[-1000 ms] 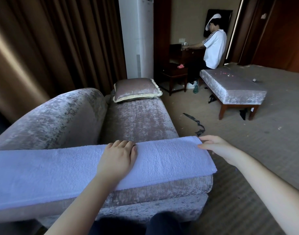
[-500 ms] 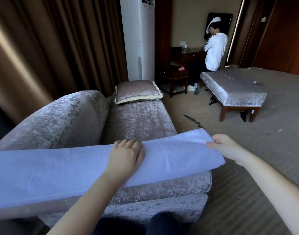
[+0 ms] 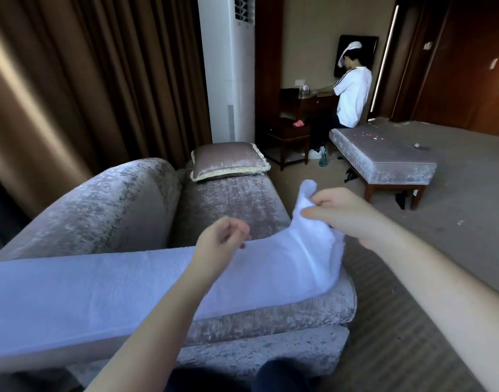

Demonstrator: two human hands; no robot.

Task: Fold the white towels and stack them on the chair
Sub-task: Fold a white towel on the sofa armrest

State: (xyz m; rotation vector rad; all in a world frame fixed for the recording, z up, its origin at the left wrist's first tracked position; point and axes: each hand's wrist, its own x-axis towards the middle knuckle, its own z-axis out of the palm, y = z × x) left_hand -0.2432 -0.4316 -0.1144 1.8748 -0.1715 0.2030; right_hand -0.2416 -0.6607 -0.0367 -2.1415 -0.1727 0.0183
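A long white towel (image 3: 101, 287), folded into a strip, lies across the front edge of the grey velvet chair (image 3: 231, 202). My right hand (image 3: 339, 213) grips the towel's right end and holds it lifted and bunched above the seat corner. My left hand (image 3: 223, 239) hovers just above the middle of the towel with its fingers loosely curled and nothing in them.
A cushion (image 3: 228, 161) lies at the far end of the seat, by brown curtains (image 3: 101, 80) and a white standing air conditioner (image 3: 228, 66). A grey bench (image 3: 384, 157) stands on the carpet to the right, with a person (image 3: 350, 94) sitting beyond it at a dark desk.
My right hand has taken hold of the towel's right end and raised it off the seat. My left hand has lifted from lying flat on the towel.
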